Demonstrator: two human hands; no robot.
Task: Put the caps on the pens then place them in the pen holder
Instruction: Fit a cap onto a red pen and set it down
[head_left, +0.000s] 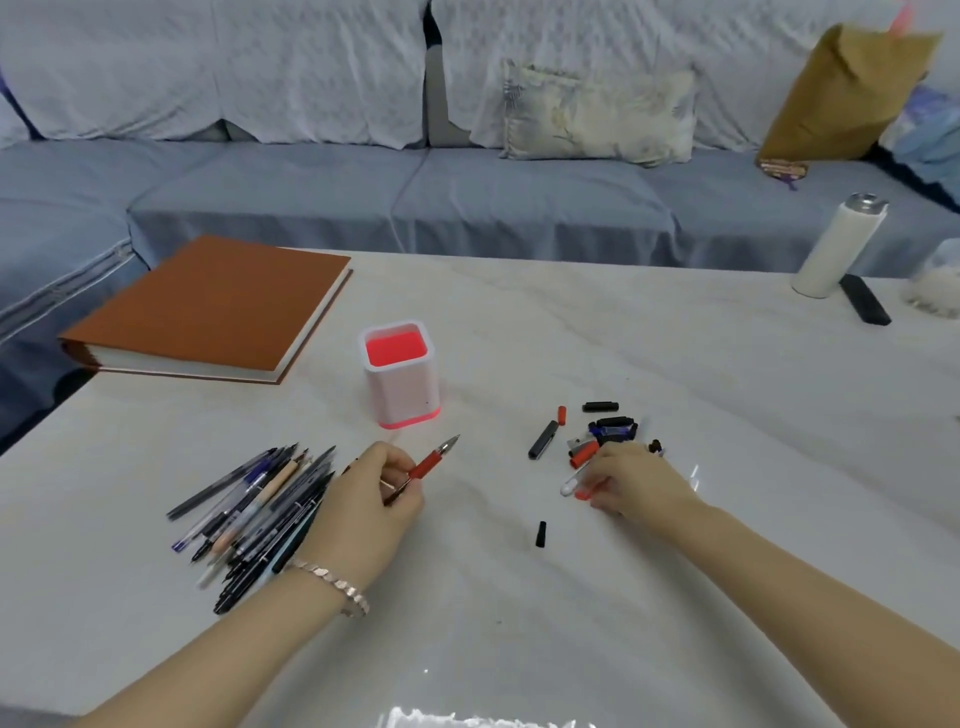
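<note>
My left hand (371, 499) holds an uncapped pen with a red grip (428, 462), tip pointing up and right toward the pen holder. The white pen holder (402, 389) with a pink inside stands upright just beyond it. My right hand (634, 480) is closed on a clear cap with a red end (576, 487), at the near edge of a pile of loose caps (602, 431). A heap of uncapped pens (260, 509) lies left of my left hand. One black cap (541, 534) lies alone between my arms.
A brown book (208, 306) lies at the table's far left. A white bottle (836, 244) and a black remote (865, 300) stand at the far right. A blue sofa runs behind the marble table (519, 597).
</note>
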